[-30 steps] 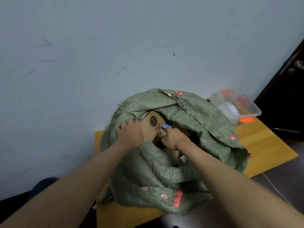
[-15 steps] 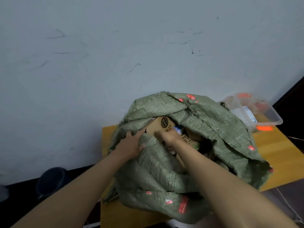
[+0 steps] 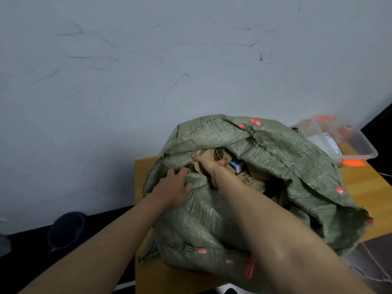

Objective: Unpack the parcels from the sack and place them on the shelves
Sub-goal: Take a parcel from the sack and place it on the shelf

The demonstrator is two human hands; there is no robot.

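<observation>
Reaching into the sack: head view, the only view I have.
Sack: the green woven sack [image 3: 212, 219] lies on the wooden table [image 3: 360, 187] with its mouth open toward the wall.
Left hand: my left hand [image 3: 174, 187] grips the near edge of the sack mouth, fingers curled over a fold of the cloth and pressing it down.
Right hand: my right hand [image 3: 206, 166] is inside the mouth and lies flat against the brown carton [image 3: 220, 154], fingers straight and together; the tips are partly hidden, so a real grip I cannot confirm.
Parcels: they are all in the sack, none is out yet, and no shelves are in view.
Doing the step well: I think the left hand should keep the cloth low and wide, so the carton does not catch on the edge. The right hand needs to go round one side of the carton before lifting, and lift it straight toward me.
Count, sack: one.
Count, parcels seen: three, namely the brown carton, a blue and white box [image 3: 236, 165] beside it, and a printed carton [image 3: 251, 179] under them; more may be hidden deeper.
Count, other: one clear plastic bin [image 3: 360, 145] behind the sack and one dark bucket [image 3: 65, 230] on the floor.
</observation>
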